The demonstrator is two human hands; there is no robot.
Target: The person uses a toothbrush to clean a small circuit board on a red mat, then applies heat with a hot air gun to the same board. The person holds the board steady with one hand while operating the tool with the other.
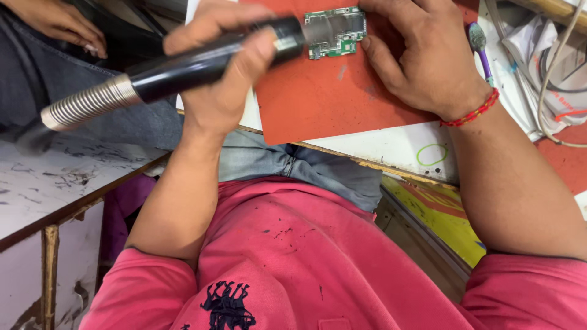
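Note:
A small green circuit board [342, 32] lies on a red mat [324, 98] at the top of the view. My left hand [220, 67] is wrapped around a black hot-air wand [183, 70] with a ribbed metal hose; its metal nozzle [318, 27] points at the board's left part. My right hand [422, 55] rests on the mat, its fingers pressing on the board's right edge. A red thread band [474, 113] circles that wrist.
Another person's hand [58, 21] rests on dark trousers at the top left. A purple-handled brush [480, 46] and white cables [550, 85] lie right of the mat. A worn white tabletop [55, 183] sits at the left, a yellow panel [446, 214] below the bench edge.

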